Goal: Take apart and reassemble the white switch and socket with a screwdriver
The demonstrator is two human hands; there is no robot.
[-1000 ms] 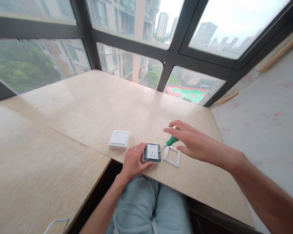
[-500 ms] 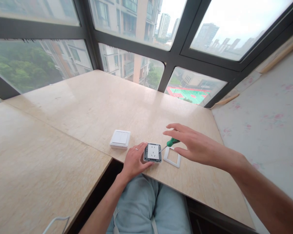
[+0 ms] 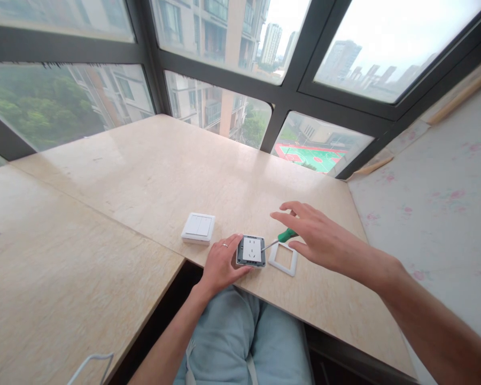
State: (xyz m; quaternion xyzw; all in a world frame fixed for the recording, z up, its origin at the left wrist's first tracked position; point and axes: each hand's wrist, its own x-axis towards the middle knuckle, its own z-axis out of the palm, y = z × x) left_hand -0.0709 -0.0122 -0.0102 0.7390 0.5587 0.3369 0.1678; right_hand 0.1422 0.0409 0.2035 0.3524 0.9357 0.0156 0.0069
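Observation:
My left hand (image 3: 221, 266) grips a wall socket (image 3: 251, 249) by its left side, fingers behind and thumb along the near edge. The socket has a white slotted face and a bare dark-grey surround. A screwdriver (image 3: 287, 235) with a green handle slants down to the right side of the socket face, its metal tip touching there. My right hand (image 3: 323, 232) holds the end of the handle, with some fingers lifted and the palm side partly hidden. Under the screwdriver and right hand lies a loose white cover frame (image 3: 281, 268) on the tabletop.
A white wall switch (image 3: 198, 226) on a raised box sits left of the socket. The pale marbled tabletop (image 3: 144, 176) has a near edge just before my legs. Dark window frames (image 3: 220, 72) stand behind; a floral wall (image 3: 436, 198) is at right. A white cable (image 3: 90, 359) lies lower left.
My right hand and the screwdriver handle have shifted slightly right, and the handle lies a little lower. The tip stays at the socket's right side. My left hand and the socket have hardly moved.

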